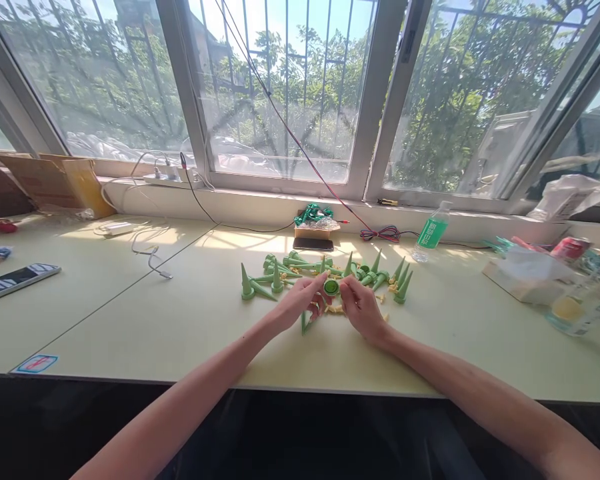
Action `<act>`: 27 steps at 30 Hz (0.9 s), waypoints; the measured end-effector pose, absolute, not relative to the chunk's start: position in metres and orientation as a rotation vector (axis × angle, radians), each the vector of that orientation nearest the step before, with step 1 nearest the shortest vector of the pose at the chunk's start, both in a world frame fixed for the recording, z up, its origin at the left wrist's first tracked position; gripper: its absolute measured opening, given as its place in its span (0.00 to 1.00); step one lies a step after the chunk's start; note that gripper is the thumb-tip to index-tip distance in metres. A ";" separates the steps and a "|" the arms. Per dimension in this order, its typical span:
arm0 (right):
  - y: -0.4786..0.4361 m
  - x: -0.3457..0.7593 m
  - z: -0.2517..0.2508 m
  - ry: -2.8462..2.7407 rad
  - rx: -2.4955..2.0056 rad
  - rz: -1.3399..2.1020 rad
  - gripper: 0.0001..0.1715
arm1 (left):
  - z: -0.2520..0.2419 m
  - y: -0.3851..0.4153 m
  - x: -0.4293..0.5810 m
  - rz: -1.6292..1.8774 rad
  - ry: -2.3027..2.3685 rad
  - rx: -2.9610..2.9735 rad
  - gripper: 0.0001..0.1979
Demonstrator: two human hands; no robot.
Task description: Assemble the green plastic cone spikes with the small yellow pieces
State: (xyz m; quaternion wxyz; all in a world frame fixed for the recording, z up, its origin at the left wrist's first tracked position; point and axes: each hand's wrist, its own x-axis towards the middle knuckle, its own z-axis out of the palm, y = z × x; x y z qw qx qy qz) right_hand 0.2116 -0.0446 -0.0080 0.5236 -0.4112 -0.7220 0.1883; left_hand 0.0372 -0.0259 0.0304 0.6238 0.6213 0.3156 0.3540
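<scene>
My left hand (307, 297) grips a green plastic watering spike (331, 287), its round hollow end turned up toward me. My right hand (361, 305) is closed in a pinch right beside that end; whatever lies between its fingertips is hidden. Behind and around both hands, several more green spikes are spread over the table, some upright like the spike (247, 283) at the left and the one (403, 288) at the right, others lying down. Small yellow plastic pieces (335, 309) lie among them, partly covered by my hands.
Past the spikes are a black phone (313, 245) and a small box with green cord (315, 215). A green-labelled bottle (433, 230) stands near the sill. A white box (527, 277) and a clear bottle (583, 308) are at right; a white cable (155, 263) lies left.
</scene>
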 end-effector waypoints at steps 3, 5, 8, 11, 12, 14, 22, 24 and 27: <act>-0.045 0.212 -0.007 -1.728 -0.987 0.480 0.20 | 0.031 -0.026 0.035 0.780 0.699 1.424 0.28; -0.045 0.213 -0.007 -1.726 -0.990 0.480 0.20 | 0.030 -0.026 0.033 0.750 0.677 1.425 0.27; -0.045 0.214 -0.006 -1.723 -0.993 0.464 0.21 | 0.026 -0.023 0.031 0.718 0.656 1.443 0.26; -0.044 0.215 -0.006 -1.726 -0.992 0.452 0.22 | 0.023 -0.021 0.030 0.720 0.629 1.472 0.25; -0.044 0.216 -0.006 -1.729 -0.991 0.447 0.22 | 0.023 -0.021 0.029 0.720 0.621 1.489 0.25; -0.044 0.216 -0.005 -1.737 -0.991 0.437 0.22 | 0.024 -0.022 0.029 0.724 0.612 1.535 0.24; -0.048 0.214 0.000 -1.771 -1.007 0.348 0.25 | 0.031 -0.028 0.030 0.842 0.612 1.745 0.24; -0.047 0.213 0.001 -1.770 -1.016 0.337 0.25 | 0.028 -0.027 0.030 0.937 0.650 1.876 0.20; -0.046 0.213 0.001 -1.770 -1.020 0.341 0.25 | 0.022 -0.024 0.029 1.135 0.692 2.142 0.14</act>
